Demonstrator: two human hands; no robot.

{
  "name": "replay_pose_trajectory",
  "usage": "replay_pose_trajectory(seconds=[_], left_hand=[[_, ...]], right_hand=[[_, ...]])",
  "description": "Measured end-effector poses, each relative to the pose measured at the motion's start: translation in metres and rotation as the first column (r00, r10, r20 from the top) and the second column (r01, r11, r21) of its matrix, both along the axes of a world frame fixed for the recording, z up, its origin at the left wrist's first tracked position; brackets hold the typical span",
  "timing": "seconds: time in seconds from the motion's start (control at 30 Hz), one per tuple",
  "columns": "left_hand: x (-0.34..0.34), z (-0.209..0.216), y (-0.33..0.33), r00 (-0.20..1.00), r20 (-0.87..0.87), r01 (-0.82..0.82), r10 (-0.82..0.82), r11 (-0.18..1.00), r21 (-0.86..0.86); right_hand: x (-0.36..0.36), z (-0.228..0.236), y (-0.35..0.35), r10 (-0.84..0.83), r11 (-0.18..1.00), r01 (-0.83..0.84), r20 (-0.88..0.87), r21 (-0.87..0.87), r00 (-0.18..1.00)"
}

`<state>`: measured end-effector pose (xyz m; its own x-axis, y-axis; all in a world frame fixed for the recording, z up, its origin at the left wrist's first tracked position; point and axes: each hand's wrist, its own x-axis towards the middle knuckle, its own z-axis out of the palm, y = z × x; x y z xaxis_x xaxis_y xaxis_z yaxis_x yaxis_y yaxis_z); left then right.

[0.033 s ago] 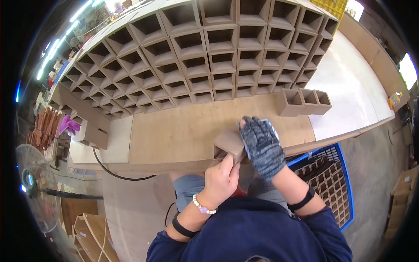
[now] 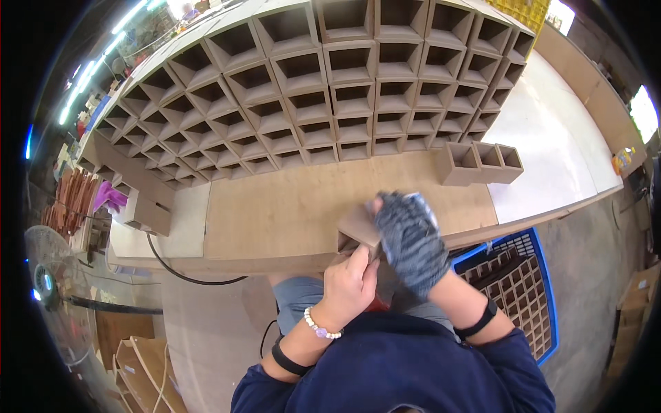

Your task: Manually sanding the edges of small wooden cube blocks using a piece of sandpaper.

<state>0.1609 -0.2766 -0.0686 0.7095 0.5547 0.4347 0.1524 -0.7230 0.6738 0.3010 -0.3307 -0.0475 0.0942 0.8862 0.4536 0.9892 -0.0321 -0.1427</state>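
My bare left hand (image 2: 351, 281) pinches the near corner of a small brown box (image 2: 359, 226) of fibreboard. This box is held tilted at the table's front edge, and its hollow end shows at the left. Against its right side lies my right hand (image 2: 412, 237), in a grey knitted glove with the thumb tip bare. Its fingers are curled; whatever they may hold is hidden. Behind the hands rises a wall of stacked open brown boxes (image 2: 308, 108), several rows high.
Three joined boxes (image 2: 480, 164) stand at the right of the wooden board (image 2: 275, 206). A blue crate (image 2: 549, 303) of box pieces sits below the table's right side. More boxes (image 2: 148, 212) and a black cable (image 2: 186, 275) are at the left, with a fan (image 2: 51, 292) beyond.
My right hand has shifted slightly nearer to me and to the left along the box. My left hand and the box have stayed nearly in place.
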Motion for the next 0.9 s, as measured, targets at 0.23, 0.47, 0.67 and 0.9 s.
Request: replay_pose_trajectory(seconds=[0.23, 0.47, 0.67, 0.9], left_hand=[[-0.003, 0.001, 0.003, 0.999, 0.037, 0.01, -0.009, 0.999, -0.041], [-0.002, -0.002, 0.003, 0.999, 0.042, 0.029, -0.026, 0.998, -0.059], [-0.008, -0.003, 0.004, 0.998, -0.016, 0.059, -0.06, 0.997, -0.055], [-0.009, -0.009, 0.006, 0.996, 0.005, 0.088, -0.088, 0.996, -0.018]], right_hand=[[0.01, -0.004, 0.002, -0.046, 0.999, 0.046, 0.039, -0.003, 0.998], [-0.012, 0.005, -0.012, 0.06, 0.997, -0.058, -0.031, 0.058, 0.998], [-0.002, -0.01, 0.002, -0.147, 0.988, 0.147, 0.013, 0.051, 0.989], [-0.018, 0.005, -0.014, 0.063, 0.996, -0.06, -0.058, 0.063, 0.996]])
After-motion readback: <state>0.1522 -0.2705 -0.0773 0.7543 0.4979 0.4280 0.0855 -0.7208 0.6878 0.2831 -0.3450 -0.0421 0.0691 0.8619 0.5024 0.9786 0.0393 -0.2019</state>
